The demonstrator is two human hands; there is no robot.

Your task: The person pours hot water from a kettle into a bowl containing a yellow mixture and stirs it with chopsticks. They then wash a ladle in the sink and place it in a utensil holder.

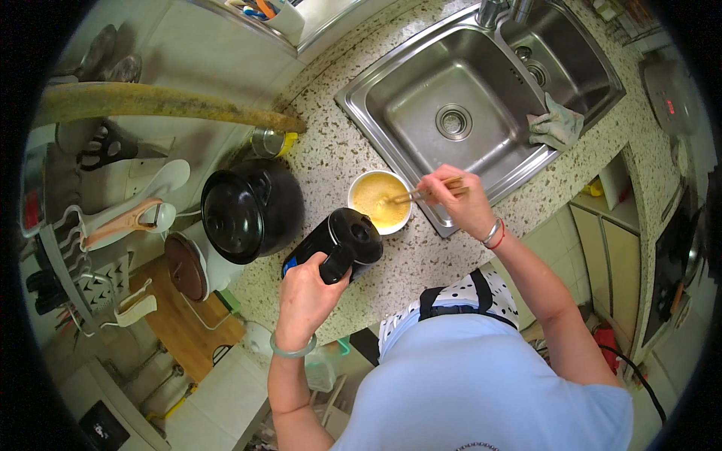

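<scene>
My left hand [310, 295] is wrapped round the handle of a black electric kettle [320, 239], which is held at the left edge of a white bowl [356, 183]. Its spout end is close to the rim; whether water flows from it is hard to make out. Frothy yellow liquid [376, 197], looking like beaten egg, fills much of the bowl. With a pair of wooden chopsticks [410, 197] pinched in its fingers, my right hand [460, 199] reaches over the bowl's right side. The chopstick tips dip into the liquid.
Behind the bowl lies a double steel sink [459, 68], a cloth [556, 122] draped over its edge. A black lidded pot [252, 210] stands left of the kettle on the speckled counter [331, 154]. Utensils hang along the left wall near a yellowish pipe [165, 105].
</scene>
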